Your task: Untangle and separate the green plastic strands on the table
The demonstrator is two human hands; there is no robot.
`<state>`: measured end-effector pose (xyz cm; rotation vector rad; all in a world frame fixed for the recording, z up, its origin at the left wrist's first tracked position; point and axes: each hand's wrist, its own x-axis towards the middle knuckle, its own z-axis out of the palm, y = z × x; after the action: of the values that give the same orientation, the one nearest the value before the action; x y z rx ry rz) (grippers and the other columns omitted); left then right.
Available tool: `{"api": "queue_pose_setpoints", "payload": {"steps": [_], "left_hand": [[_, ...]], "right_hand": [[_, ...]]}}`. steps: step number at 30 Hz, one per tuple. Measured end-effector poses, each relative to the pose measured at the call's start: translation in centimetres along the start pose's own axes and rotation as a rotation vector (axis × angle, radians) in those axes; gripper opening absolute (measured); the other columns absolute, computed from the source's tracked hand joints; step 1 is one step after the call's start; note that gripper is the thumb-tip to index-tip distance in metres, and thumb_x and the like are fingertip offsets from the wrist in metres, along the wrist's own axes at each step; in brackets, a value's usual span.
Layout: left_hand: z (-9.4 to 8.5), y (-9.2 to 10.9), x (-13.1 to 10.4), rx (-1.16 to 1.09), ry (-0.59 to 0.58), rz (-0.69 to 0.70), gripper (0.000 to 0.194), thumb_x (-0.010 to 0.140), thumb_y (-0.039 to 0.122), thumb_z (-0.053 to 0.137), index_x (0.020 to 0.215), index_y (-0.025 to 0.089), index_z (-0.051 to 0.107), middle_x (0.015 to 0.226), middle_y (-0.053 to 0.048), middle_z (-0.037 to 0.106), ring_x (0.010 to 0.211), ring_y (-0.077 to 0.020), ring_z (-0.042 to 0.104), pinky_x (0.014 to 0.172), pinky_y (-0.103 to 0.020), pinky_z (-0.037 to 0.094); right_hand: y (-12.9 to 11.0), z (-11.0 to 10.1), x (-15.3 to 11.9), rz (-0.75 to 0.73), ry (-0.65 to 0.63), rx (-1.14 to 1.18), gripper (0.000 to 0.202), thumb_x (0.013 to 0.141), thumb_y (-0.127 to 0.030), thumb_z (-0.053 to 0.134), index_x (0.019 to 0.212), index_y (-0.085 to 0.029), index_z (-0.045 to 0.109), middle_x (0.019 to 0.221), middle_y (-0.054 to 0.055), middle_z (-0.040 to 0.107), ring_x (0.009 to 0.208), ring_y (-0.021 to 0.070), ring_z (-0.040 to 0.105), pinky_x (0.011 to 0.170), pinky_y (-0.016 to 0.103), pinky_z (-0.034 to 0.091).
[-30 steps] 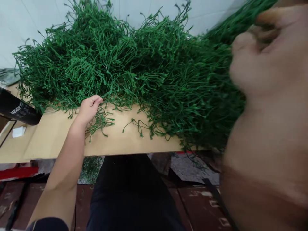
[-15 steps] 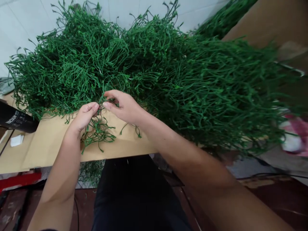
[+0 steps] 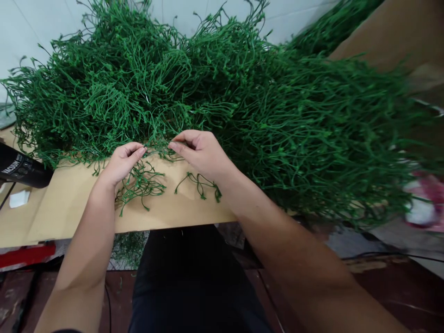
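Note:
My left hand (image 3: 125, 159) pinches thin green stems near the front of the cardboard (image 3: 79, 196); a loose bunch of green sprigs (image 3: 142, 185) hangs below it, over the cardboard. Thumb and fingers of my right hand (image 3: 197, 150) are pinched together on green stems, a short gap to the right of my left hand. A few green tips (image 3: 201, 185) show under the right wrist. Behind both hands lies a large heap of green artificial stems (image 3: 138, 88), spreading far to the right.
A black bottle (image 3: 24, 169) lies at the left edge, with a small white piece (image 3: 19, 199) beside it. Brown cardboard (image 3: 391, 37) rises at the back right. A pink and white bundle (image 3: 421, 201) is at the far right. My legs are below the cardboard's edge.
My right hand has moved right, away from my left hand, and its fingers have closed into a pinch. My left hand stays nearly in place. The view has shifted slightly.

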<state>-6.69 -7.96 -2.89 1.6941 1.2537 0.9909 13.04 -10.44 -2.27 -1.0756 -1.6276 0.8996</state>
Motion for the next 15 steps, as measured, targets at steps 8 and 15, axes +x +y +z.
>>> {"api": "queue_pose_setpoints", "payload": {"steps": [8, 15], "left_hand": [[-0.3, -0.9, 0.7, 0.088, 0.087, 0.000, 0.024, 0.071, 0.038, 0.057, 0.070, 0.014, 0.055, 0.059, 0.004, 0.041, 0.056, -0.0068, 0.033, 0.056, -0.020, 0.029], [-0.2, -1.4, 0.9, 0.186, 0.091, -0.031, 0.018, 0.073, 0.030, 0.053, 0.063, 0.015, 0.053, 0.055, 0.005, 0.041, 0.055, -0.0079, 0.036, 0.057, -0.021, 0.029]], "right_hand": [[0.6, -1.0, -1.1, -0.043, 0.113, 0.126, 0.030, 0.082, -0.039, 0.053, 0.067, -0.014, 0.056, 0.052, -0.005, 0.037, 0.050, 0.0052, 0.032, 0.049, 0.023, 0.026], [0.5, -0.8, -1.2, -0.169, 0.427, -0.022, 0.029, 0.084, -0.035, 0.051, 0.063, -0.016, 0.053, 0.061, 0.000, 0.048, 0.060, 0.0089, 0.046, 0.059, 0.026, 0.039]]}}
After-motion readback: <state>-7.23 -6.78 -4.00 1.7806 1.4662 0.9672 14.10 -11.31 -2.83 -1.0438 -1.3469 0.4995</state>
